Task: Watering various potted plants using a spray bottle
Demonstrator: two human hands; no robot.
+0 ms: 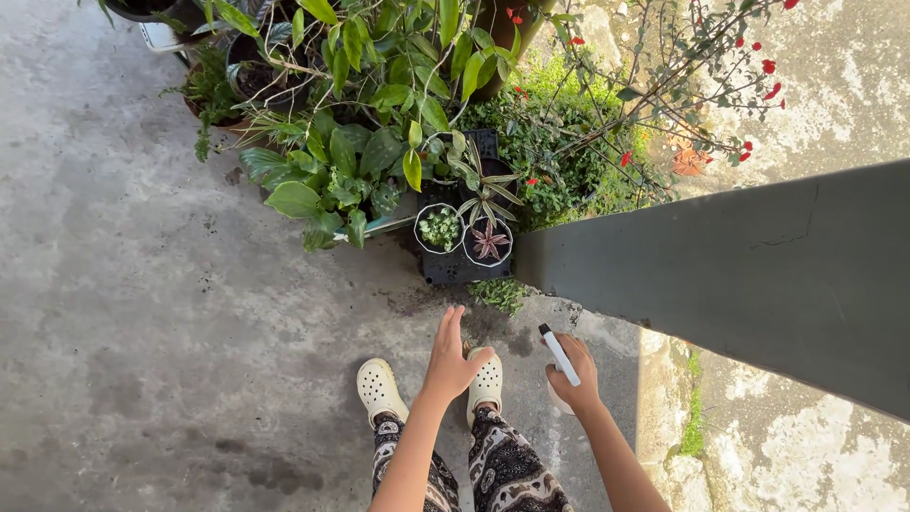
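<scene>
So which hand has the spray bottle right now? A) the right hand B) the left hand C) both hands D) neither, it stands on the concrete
A: the right hand is closed around the spray bottle, whose white nozzle with a black tip points up toward the plants, while the left hand is open and empty, fingers stretched forward.

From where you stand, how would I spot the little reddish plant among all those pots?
Find the grey pillar on the right; at its base sits a black tray. Two small white-rimmed pots stand in it side by side. The reddish plant is the right one, star-shaped with purple-pink leaves, while the left pot holds green ones.
</scene>
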